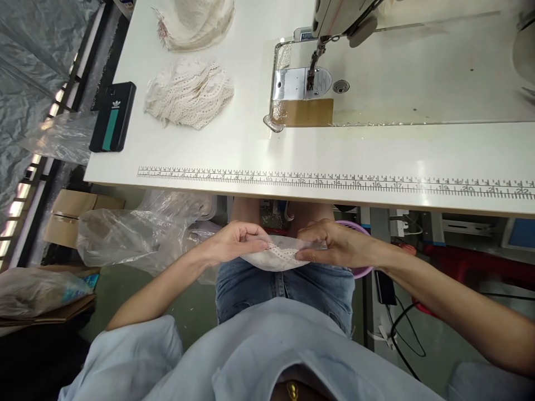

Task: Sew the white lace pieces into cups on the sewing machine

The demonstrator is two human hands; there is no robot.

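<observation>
Over my lap, below the table's front edge, a thin white fabric piece with lace trim (279, 257) is stretched between my two hands. My left hand (238, 243) pinches its left end between thumb and fingers. At the other end, my right hand (328, 245) grips the edge, thumb on top. The cloth sags a little in the middle, where a strip of small eyelet holes shows. Up on the table lie a pile of cream eyelet lace pieces (190, 93) and, behind it, a stack of cream fabric (198, 22).
A sewing machine (311, 78) stands at the back right of the white table (209, 150). A printed ruler (334, 182) runs along the front edge. A black phone (112, 117) lies at the left corner. Plastic bags (134, 236) and a cardboard box (69, 217) are below left.
</observation>
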